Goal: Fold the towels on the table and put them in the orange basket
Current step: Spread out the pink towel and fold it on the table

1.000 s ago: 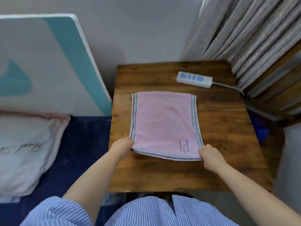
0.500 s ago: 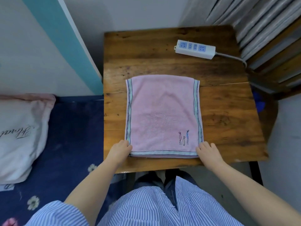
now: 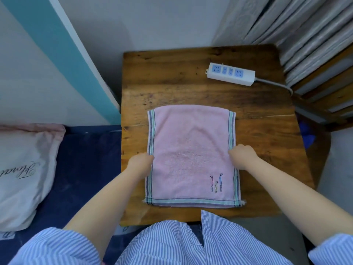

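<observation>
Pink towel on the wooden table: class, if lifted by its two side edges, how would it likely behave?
The pink towel would probably sag in the middle, since it lies flat, limp and already doubled. Its fluffy pile suggests it is light and grips the table rather than sliding. The left hand and right hand sit at its side edges.

Unreadable cursive script on pillow (image 3: 24, 169)

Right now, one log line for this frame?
stage: folding | towel: pink, flat on table | left hand: at left edge | right hand: at right edge | basket: not in view
</observation>
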Motion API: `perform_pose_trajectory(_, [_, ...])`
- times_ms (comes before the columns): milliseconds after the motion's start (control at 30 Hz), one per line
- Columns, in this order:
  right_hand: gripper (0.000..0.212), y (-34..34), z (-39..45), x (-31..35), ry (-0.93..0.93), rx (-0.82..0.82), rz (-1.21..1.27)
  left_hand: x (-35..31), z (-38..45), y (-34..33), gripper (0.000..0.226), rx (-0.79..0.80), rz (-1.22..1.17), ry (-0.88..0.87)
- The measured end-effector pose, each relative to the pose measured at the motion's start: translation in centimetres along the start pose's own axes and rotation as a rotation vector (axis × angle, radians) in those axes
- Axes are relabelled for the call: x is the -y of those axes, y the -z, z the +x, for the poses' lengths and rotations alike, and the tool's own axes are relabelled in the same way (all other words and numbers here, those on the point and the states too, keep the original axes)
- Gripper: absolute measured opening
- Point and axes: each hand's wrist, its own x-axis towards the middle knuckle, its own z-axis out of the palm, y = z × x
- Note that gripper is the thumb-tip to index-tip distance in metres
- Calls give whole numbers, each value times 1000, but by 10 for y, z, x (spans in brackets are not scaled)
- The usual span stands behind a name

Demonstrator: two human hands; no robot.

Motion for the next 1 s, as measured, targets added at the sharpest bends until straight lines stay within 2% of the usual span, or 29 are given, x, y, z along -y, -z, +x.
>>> perform_pose_trajectory(133, [23,37,35,-17,-32,-240,139,1,38,43,25,-201,-387,205])
perform_pose_trajectory(267, [25,52,67,-36,-92,-362,245,5,71,73,27,-248,-574,373])
perform_pose_trajectory(400, [32,50,96,-56,-133,-409,359,10,102,95,26,-321,-755,548])
perform_pose_trajectory(467, [34,51,103,-65,-185,-421,520,14,113,102,32,-341,-915,593])
perform_pose_trajectory(633, [42,54,120,-81,-180,-299,804,27,139,107,37,-408,-1391,712])
perform_pose_trajectory(833, [36,52,138,-87,-250,-402,874,32,155,104,24,-483,-1196,661])
perform_pose_trajectory(1000, [39,49,140,-83,-238,-445,806,28,163,99,28,-517,-893,638])
